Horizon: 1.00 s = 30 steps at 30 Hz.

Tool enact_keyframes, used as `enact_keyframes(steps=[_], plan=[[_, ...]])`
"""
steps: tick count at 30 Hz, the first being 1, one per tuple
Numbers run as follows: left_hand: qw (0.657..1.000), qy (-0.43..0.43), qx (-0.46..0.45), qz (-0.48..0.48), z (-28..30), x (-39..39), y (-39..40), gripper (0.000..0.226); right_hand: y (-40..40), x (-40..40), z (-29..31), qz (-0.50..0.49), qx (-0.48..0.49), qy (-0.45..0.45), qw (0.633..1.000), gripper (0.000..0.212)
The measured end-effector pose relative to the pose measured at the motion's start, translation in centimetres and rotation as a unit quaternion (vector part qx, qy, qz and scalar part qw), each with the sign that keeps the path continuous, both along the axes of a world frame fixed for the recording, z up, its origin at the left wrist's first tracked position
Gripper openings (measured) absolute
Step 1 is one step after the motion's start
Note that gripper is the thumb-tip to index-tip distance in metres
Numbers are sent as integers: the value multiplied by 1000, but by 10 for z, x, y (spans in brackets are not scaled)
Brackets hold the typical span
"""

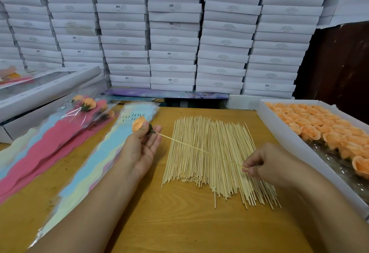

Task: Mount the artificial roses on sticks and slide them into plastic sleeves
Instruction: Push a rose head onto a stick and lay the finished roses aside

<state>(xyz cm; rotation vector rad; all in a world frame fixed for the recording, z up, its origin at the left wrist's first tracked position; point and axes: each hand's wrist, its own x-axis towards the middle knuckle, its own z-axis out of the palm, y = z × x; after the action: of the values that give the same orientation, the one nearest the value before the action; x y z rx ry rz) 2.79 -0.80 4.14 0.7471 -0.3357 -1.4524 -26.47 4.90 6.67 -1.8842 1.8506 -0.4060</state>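
Along the frame's left edge, filled sleeves (pixel 60 131) with roses inside fan across the wooden table (pixel 179 222), beside a pastel stack of empty sleeves (pixel 95 160). Bare wood lies open at lower centre. The left hand (pixel 142 145), palm up, pinches a peach rose (pixel 138 124) at mid-frame; its stick (pixel 199 150) slants down-right to the right hand (pixel 265 164), whose fingertips pinch the far end above the heap of sticks (pixel 211 156). A tray of roses (pixel 287 139) fills the right edge. White boxes (pixel 171 33) wall the back
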Motion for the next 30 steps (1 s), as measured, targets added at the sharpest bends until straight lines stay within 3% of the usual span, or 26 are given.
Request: enact_keyframes(steps=[19,30], plan=[[1000,-3,-3,-4,-1,-1,0,8,-2,2,-2,11,-18,26,999,35],[1000,1,-11,3,-1,0,-1,4,0,10,-4,25,-19,-18,999,42]])
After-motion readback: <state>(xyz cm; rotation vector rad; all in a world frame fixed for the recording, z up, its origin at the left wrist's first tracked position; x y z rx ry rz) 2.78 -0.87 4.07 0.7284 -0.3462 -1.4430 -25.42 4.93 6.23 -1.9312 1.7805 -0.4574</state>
